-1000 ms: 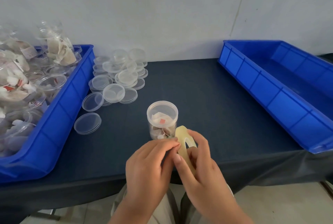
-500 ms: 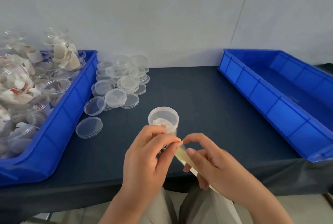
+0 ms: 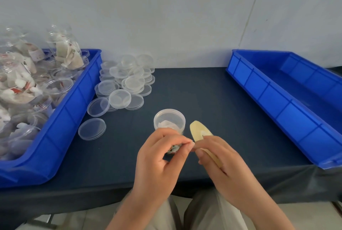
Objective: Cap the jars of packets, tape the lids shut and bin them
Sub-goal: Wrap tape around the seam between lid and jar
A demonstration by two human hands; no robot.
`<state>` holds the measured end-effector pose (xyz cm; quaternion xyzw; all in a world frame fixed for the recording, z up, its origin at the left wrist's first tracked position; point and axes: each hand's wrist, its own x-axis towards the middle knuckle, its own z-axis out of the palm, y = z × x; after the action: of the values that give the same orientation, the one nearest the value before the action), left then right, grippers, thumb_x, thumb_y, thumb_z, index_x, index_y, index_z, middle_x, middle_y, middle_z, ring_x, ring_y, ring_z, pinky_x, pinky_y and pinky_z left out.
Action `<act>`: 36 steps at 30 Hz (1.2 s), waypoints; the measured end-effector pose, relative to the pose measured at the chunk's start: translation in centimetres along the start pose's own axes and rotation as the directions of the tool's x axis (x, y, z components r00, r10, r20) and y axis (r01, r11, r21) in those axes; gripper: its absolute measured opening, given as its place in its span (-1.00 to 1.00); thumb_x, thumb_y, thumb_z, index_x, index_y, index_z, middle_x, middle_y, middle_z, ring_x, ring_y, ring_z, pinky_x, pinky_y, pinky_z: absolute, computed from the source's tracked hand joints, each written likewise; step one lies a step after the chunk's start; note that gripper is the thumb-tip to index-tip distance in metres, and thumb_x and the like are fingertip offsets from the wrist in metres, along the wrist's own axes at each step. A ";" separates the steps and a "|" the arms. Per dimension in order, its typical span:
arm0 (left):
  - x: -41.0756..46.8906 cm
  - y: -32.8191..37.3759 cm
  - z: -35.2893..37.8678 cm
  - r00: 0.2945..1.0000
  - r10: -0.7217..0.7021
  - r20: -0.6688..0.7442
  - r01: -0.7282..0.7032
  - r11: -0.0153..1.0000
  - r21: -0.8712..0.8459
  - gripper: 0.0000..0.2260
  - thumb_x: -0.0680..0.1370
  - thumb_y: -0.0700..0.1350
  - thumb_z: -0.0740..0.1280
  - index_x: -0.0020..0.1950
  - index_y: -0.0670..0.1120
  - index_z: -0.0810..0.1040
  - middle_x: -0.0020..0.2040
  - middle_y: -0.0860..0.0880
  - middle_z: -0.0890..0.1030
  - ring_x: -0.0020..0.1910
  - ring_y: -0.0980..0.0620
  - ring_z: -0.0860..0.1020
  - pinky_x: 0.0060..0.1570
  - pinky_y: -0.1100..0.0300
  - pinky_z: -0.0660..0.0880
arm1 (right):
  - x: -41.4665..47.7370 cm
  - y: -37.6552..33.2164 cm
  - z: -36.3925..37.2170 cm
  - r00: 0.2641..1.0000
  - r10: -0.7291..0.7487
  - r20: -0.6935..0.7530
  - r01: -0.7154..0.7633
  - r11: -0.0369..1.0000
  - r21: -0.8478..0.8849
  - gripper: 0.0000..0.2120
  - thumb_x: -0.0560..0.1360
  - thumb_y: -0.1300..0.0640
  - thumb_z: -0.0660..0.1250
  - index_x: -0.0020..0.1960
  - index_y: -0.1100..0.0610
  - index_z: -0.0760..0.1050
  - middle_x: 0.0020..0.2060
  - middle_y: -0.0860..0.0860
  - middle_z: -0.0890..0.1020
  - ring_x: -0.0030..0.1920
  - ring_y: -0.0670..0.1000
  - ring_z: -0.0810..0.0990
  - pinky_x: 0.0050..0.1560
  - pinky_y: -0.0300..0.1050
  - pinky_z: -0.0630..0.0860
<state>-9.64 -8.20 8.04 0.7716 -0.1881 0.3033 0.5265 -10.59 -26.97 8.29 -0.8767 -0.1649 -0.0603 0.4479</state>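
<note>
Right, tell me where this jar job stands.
Done: one jar is capped, standing on the table. In hand: the right hand holds the tape roll, the left hand pinches what looks like the tape end. Left: taping it, then the open jars in the left bin; no jar shows in the right bin.

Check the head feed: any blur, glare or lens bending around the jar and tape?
Head view: light soft, even, no hard glare on the capped jar or loose lids; left hand and right hand at the tape roll slightly soft; jars in the left bin smeared at the frame edge; right bin stretched by the wide lens.
</note>
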 end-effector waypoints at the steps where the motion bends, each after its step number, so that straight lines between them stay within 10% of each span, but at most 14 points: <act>1: -0.1 -0.1 0.2 1.000 0.001 -0.004 -0.001 1.000 -0.005 -0.91 0.61 -0.08 0.43 -0.06 -0.04 0.71 -0.05 0.13 0.64 -0.02 0.06 0.64 -0.06 0.38 0.50 | 0.2 0.2 0.1 0.999 0.001 -0.040 -0.002 1.000 -0.011 -0.79 0.68 -0.14 0.21 0.12 -0.22 0.62 0.05 -0.23 0.61 0.18 -0.04 0.59 0.15 -0.34 0.42; 18: -1.8 -2.4 2.0 0.980 -0.162 -0.112 0.160 0.987 -0.030 -0.91 0.60 -0.05 0.44 -0.05 -0.01 0.72 -0.03 0.11 0.66 0.02 -0.04 0.66 -0.02 0.35 0.51 | 0.6 1.3 1.3 0.989 0.130 -0.063 -0.117 0.976 0.183 -0.78 0.60 -0.22 0.26 0.20 -0.38 0.59 0.17 -0.25 0.56 -0.08 -0.01 0.67 -0.08 -0.39 0.51; 25: -2.4 -3.0 2.2 0.977 -0.175 -0.126 0.174 0.985 -0.020 -0.92 0.60 0.01 0.43 0.05 0.05 0.70 0.06 0.11 0.66 0.09 -0.07 0.65 0.06 0.31 0.50 | 1.3 1.3 0.7 0.988 0.094 -0.126 -0.096 0.995 -0.009 -0.77 0.55 -0.29 0.30 0.01 -0.26 0.69 0.38 -0.34 0.40 0.34 -0.30 0.46 0.12 -0.51 0.38; 32: -2.0 -7.0 3.5 0.886 -0.426 -0.186 0.423 0.904 -0.059 -0.22 0.47 0.23 0.50 0.60 0.04 0.30 0.51 0.19 0.39 0.55 0.15 0.35 0.42 0.39 0.32 | 2.9 1.6 0.1 0.989 0.024 -0.147 -0.045 0.989 -0.141 -0.73 0.62 -0.24 0.26 0.04 -0.15 0.68 0.25 -0.35 0.52 0.20 -0.29 0.54 0.06 -0.50 0.39; 36: 0.1 -8.4 4.6 0.860 -0.508 -0.046 0.491 0.848 -0.198 -0.11 0.42 0.04 0.65 0.59 0.12 0.18 0.43 0.34 0.40 0.45 0.28 0.42 0.36 0.32 0.46 | 3.6 1.6 -0.2 0.994 0.015 -0.105 -0.029 0.991 -0.133 -0.81 0.64 -0.17 0.31 0.04 -0.13 0.66 0.12 -0.34 0.60 0.18 -0.23 0.57 0.08 -0.46 0.42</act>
<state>-3.21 -9.31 1.05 0.7278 0.0183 0.1746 0.6629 -6.65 -27.17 8.12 -0.9023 -0.1270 -0.1118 0.3964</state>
